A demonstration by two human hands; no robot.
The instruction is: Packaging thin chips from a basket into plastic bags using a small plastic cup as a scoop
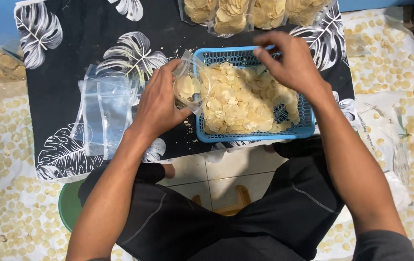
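A black cloth printed with white leaves (pixel 66 72) covers the low surface before me, with pale round chips drying on sheets all around. My left hand (pixel 158 104) holds a small clear plastic bag (pixel 187 87), its fingers pinching the mouth open against the rim of the blue plastic mesh basket (pixel 255 137), which is heaped with thin pale yellow chips (pixel 238 104). A few chips already sit in the bag. My right hand (pixel 291 63) hovers over the far side of the heap, fingers bunched, perhaps around a few chips, though I cannot see them. To do this well I keep the mouth wide and close to the basket and drop small pinches gently. Spare flat bags (pixel 103 111) lie just left.
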